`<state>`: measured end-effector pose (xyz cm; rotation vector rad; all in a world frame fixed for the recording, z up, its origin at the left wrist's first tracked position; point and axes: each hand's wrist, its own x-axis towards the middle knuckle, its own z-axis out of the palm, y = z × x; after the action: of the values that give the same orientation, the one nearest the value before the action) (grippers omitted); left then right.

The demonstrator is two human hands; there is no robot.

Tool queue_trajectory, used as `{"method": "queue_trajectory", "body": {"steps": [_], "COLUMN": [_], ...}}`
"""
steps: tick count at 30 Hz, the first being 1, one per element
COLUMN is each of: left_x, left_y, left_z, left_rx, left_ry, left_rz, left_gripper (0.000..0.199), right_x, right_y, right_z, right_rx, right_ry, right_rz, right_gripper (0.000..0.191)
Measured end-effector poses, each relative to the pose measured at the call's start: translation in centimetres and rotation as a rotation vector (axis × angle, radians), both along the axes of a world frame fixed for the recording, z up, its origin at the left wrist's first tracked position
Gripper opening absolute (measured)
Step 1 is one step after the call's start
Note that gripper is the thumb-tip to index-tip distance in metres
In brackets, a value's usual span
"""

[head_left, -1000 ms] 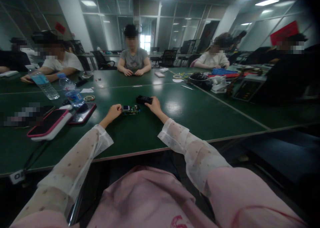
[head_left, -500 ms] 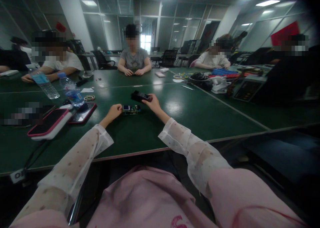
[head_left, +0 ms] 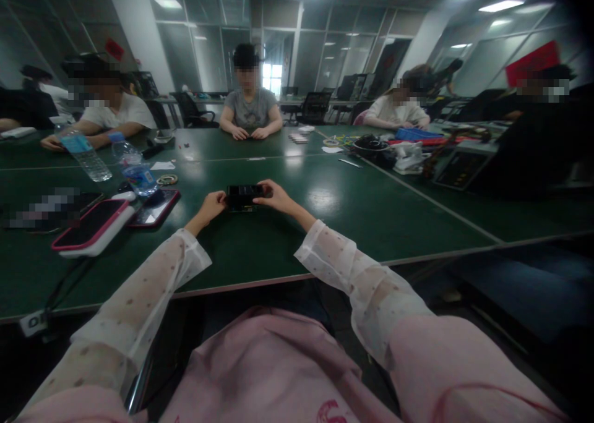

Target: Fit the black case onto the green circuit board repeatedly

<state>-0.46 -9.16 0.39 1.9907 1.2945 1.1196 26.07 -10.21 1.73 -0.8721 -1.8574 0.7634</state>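
Over the green table a black plastic cover (head_left: 244,195) lies across a small circuit board (head_left: 245,209). Only the board's near edge shows below the cover. My left hand (head_left: 215,206) is closed with its fingertips at the board's left end. My right hand (head_left: 273,196) grips the right end of the cover between thumb and fingers. Whether the cover sits flush on the board I cannot tell.
Left of my hands lie a phone with a pink rim (head_left: 93,224), another phone (head_left: 155,208), a tape roll (head_left: 167,179) and water bottles (head_left: 139,174). Across the table (head_left: 371,219) sits a person in grey (head_left: 250,111). A metal-cased unit (head_left: 464,168) stands at right.
My right hand has brought the black cover down and left, from above the circuit board onto it. The board's screen and parts are now covered. My left hand has barely moved.
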Motion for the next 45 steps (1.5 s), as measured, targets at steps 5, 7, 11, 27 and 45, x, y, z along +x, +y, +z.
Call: {"method": "queue_trajectory", "body": {"steps": [5,7,11,27,45], "left_x": [-0.2,-0.2,-0.2,-0.2,0.1], "left_y": [0.1,0.1,0.1,0.0,-0.8], "left_z": [-0.2,-0.3,-0.2,-0.1,0.7], "left_rx": [0.032,0.027,0.029,0.119,0.163], "left_ry": [0.036,0.032,0.023,-0.04,0.267], "left_rz": [0.012,0.006,0.013,0.13,0.156], "left_gripper": [0.021,0.02,0.02,0.033,0.027], "right_x": [0.1,0.2,0.2,0.2,0.0], "right_y": [-0.3,-0.5,-0.9,-1.1,-1.0], "right_z": [-0.2,-0.1,-0.2,-0.1,-0.4], "right_rx": [-0.033,-0.049,-0.028,0.072,0.03], "right_ry": [-0.072,-0.095,-0.183,-0.289,-0.265], "right_rz": [-0.002,0.0,0.005,0.029,0.046], "right_gripper": [0.058,0.057,0.055,0.057,0.057]}}
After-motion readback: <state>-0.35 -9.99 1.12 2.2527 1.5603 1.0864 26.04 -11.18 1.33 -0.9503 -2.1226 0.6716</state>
